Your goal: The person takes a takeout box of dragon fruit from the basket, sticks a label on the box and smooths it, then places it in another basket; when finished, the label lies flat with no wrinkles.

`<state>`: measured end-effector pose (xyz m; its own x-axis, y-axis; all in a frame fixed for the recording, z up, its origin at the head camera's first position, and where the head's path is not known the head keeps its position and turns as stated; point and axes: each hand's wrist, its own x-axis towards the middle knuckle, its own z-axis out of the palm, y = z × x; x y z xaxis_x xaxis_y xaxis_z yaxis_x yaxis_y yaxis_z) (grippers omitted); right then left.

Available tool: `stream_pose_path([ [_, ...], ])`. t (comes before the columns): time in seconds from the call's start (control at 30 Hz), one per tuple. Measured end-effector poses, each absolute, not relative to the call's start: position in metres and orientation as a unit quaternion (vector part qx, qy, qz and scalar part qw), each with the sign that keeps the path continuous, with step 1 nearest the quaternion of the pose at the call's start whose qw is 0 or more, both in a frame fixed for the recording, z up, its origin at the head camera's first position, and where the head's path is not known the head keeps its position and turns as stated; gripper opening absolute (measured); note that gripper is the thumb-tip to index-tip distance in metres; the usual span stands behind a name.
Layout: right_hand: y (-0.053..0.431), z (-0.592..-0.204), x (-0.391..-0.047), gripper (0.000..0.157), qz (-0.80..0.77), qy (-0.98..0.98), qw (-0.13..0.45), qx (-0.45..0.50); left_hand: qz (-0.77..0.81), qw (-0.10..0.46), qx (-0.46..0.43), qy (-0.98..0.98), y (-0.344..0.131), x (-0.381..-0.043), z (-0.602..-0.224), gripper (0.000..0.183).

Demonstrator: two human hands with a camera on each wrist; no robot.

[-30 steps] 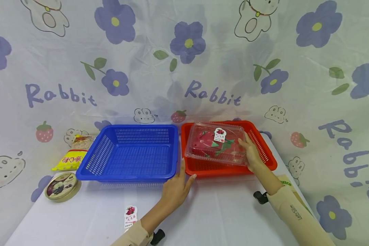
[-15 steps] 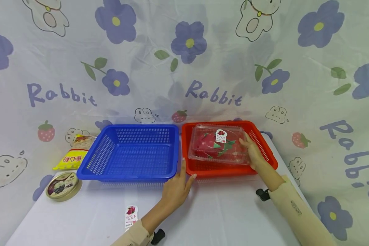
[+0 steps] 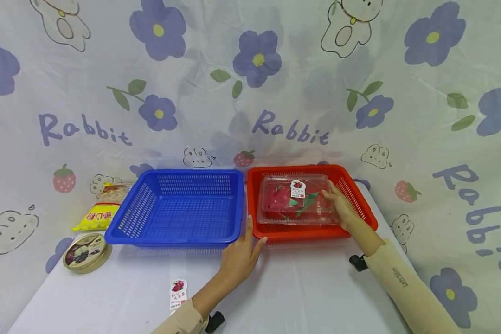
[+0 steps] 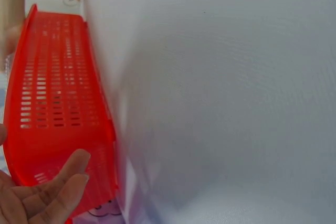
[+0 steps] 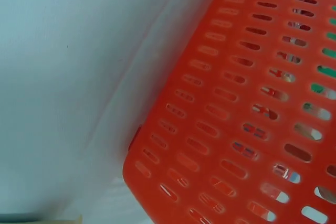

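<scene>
A clear plastic box of dragon fruit (image 3: 281, 199), with a fruit label on its lid, lies level inside the red basket (image 3: 271, 233). My right hand (image 3: 341, 208) grips the box by its right end, fingertips over the lid; part of the hand is hidden behind the basket's front rim. At the basket's front left corner is my left hand (image 3: 239, 257), its index finger along the left side and its thumb at the front. In the left wrist view, the left fingers (image 4: 68, 187) lie fairly straight by the red end wall. The right wrist view shows mainly the perforated red wall (image 5: 210, 129).
A blue basket (image 3: 188, 218) stands just left of the red one. Beyond it lie a yellow food packet (image 3: 95, 217) and a round gold tin (image 3: 86, 254). A loose dragon fruit label (image 3: 178, 293) is on the white table (image 3: 300, 287); a printed curtain hangs behind.
My right hand has lowered the dragon fruit box deeper into the red basket, and the box has turned level and shifted slightly right. My left hand stays at the corner.
</scene>
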<state>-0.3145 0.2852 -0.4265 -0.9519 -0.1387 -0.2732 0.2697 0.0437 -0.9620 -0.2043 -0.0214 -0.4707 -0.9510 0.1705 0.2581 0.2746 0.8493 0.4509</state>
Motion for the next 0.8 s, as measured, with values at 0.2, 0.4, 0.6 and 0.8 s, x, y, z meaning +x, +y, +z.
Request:
stream_pose_path([
  [0.2, 0.286, -0.43, -0.322, 0.066, -0.687, 0.708, 0.157, 0.045, -0.248, 0.102, -0.115, -0.957, -0.022, -0.204, -0.471, 0.078],
  [0.4, 0.287, -0.431, -0.327, 0.066, -0.69, 0.703, 0.163, 0.054, -0.25, 0.094, -0.113, -0.957, -0.022, -0.205, -0.47, 0.079],
  [0.6, 0.288, -0.432, -0.33, 0.066, -0.686, 0.705, 0.175, 0.042, -0.254, 0.091, -0.111, -0.956, -0.022, -0.206, -0.471, 0.079],
  [0.8, 0.29, -0.433, -0.331, 0.068, -0.681, 0.707, 0.186, 0.041, -0.255, 0.087, -0.11, -0.957, -0.022, -0.206, -0.473, 0.078],
])
